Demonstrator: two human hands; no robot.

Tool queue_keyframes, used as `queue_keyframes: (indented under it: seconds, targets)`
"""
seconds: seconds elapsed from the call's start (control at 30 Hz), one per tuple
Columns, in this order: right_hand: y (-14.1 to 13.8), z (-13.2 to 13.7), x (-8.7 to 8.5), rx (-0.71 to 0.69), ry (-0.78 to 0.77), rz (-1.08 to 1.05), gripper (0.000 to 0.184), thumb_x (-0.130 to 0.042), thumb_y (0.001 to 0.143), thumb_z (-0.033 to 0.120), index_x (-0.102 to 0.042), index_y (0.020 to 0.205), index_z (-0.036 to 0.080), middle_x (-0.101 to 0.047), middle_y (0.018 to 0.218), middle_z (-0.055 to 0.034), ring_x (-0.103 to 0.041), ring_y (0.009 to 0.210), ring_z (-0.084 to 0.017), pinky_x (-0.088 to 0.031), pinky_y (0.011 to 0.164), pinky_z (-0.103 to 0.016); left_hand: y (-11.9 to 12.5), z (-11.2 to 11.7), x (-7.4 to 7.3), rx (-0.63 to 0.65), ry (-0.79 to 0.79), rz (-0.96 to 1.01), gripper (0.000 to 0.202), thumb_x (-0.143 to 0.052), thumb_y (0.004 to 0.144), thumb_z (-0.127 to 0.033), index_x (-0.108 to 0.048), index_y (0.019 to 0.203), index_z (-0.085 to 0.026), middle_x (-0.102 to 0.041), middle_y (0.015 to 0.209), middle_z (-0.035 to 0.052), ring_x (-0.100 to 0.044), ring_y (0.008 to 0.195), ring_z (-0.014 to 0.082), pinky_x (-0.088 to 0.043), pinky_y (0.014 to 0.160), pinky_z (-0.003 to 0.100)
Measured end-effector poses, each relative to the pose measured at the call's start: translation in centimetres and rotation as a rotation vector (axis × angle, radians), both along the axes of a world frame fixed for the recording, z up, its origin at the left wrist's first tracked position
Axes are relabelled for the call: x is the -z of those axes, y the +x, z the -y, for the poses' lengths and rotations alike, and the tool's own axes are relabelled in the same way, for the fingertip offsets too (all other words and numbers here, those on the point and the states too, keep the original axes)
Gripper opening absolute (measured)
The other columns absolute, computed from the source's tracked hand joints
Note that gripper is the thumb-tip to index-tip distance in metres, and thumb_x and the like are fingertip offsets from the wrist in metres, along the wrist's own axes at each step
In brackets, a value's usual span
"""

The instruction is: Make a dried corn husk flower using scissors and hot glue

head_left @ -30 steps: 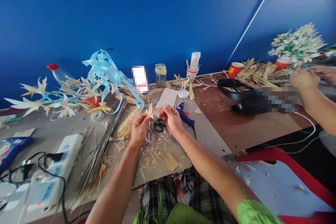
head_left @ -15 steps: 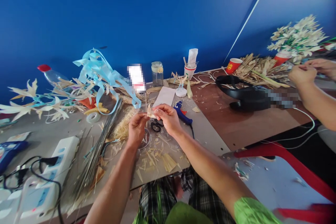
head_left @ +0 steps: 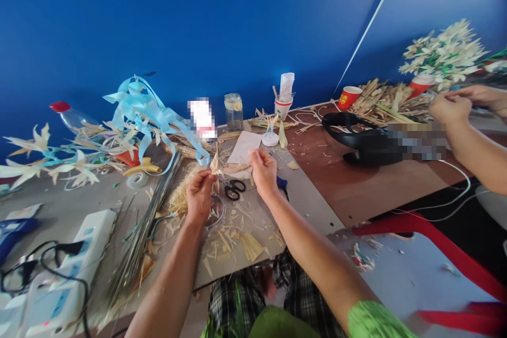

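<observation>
My left hand (head_left: 199, 193) pinches a small husk flower (head_left: 215, 165) with pale pointed petals, held upright above the table. To its right, my right hand (head_left: 264, 173) is closed with thumb and fingertips together, apart from the flower. Whatever those fingertips hold, if anything, is too small to make out. Between the hands lie black-handled scissors (head_left: 235, 189), and a pale husk strip (head_left: 236, 168) is just beyond them. A blue glue gun (head_left: 282, 183) is mostly hidden behind my right hand. White paper (head_left: 245, 147) lies farther back.
Thin wires (head_left: 148, 227) lie left of my left hand, beside a white power strip (head_left: 89, 243). Blue ribbon (head_left: 138, 103) and husk flowers (head_left: 75, 166) fill the back left. A black headset (head_left: 356, 142) rests at right. A co-worker's hands (head_left: 455, 108) are at far right.
My hands have moved apart: the left went slightly left with the husk flower, the right came off it and moved right. The scissors between them now show more fully.
</observation>
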State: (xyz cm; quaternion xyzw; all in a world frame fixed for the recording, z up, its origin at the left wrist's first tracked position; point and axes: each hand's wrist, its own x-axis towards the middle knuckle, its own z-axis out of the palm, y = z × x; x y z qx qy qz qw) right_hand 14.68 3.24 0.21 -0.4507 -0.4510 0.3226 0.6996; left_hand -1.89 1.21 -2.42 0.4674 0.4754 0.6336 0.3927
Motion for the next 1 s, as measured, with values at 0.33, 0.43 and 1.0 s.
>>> queue_keyframes:
  seconds: [0.33,0.43,1.0]
  targets:
    - [-1.9,1.1,0.6,-0.235,0.082,0.416,0.01,-0.061,0.077,0.023,-0.063,0.086,0.019,-0.059,0.08,-0.0037,-0.054,0.077,-0.016,-0.043,0.077,-0.03,0.3,0.3,-1.0,-0.019,0.013,-0.033,0.011,-0.067,0.073,-0.028,-0.066,0.077,-0.018,-0.064,0.073,-0.0006,-0.056,0.069,0.0117,-0.043,0.071,0.024]
    - [-2.8,1.6,0.6,-0.391,0.055,0.327,0.014,-0.064,0.075,0.026,-0.061,0.088,0.019,-0.06,0.081,-0.0021,-0.054,0.073,-0.014,-0.044,0.071,-0.027,0.7,0.6,-1.4,0.022,0.009,-0.02,0.013,-0.068,0.073,-0.03,-0.066,0.076,-0.018,-0.065,0.075,-0.0003,-0.056,0.07,0.0121,-0.044,0.071,0.024]
    - [-3.6,2.2,0.8,-0.317,-0.06,0.202,0.013,-0.062,0.076,0.029,-0.06,0.071,0.018,-0.062,0.071,-0.0004,-0.055,0.065,-0.012,-0.043,0.062,-0.022,0.8,0.6,-0.1,0.137,0.005,0.114,0.025,-0.07,0.073,-0.034,-0.068,0.092,-0.019,-0.069,0.088,0.0028,-0.062,0.081,0.0153,-0.047,0.081,0.029]
